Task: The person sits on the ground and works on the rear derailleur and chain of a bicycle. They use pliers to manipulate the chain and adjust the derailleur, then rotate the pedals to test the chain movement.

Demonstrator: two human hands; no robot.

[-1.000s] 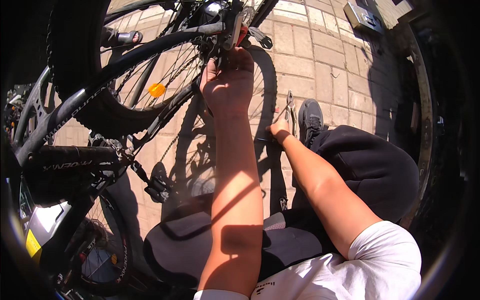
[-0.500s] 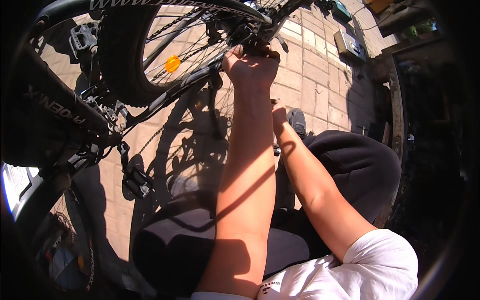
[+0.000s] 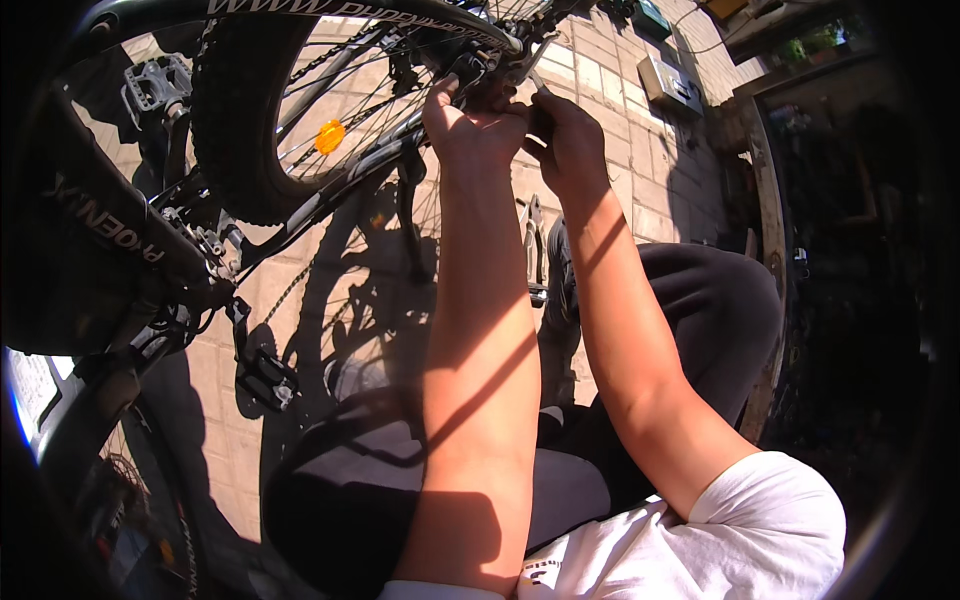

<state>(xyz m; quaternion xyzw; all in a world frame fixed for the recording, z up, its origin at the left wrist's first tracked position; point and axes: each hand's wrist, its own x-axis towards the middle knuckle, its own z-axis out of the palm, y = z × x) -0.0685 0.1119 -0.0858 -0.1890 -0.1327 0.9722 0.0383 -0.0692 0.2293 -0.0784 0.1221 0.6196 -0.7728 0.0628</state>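
A black bicycle (image 3: 110, 215) fills the left and top of the view. Its wheel has a thick knobby tyre (image 3: 235, 150) and an orange spoke reflector (image 3: 330, 137). At the wheel's hub and dark metal fittings (image 3: 485, 65), my left hand (image 3: 475, 130) is closed, palm up, its thumb against the fittings. What its fingers grip is hidden. Close beside it, my right hand (image 3: 572, 145) has its thumb and fingers bent together at the same fittings. Anything between them is too dark to make out. A silver metal tool (image 3: 535, 240) lies on the paving between my forearms.
Two pedals (image 3: 158, 85) stick out from the bicycle at the left. A grey box (image 3: 670, 85) and a green case (image 3: 650, 18) stand on the brick paving (image 3: 625, 185) at the far right. A wooden edge (image 3: 772, 200) borders a dark area at the right.
My right hand has come up from beside my left forearm to the hub fittings. My left hand stays at the hub. The whole view has shifted slightly.
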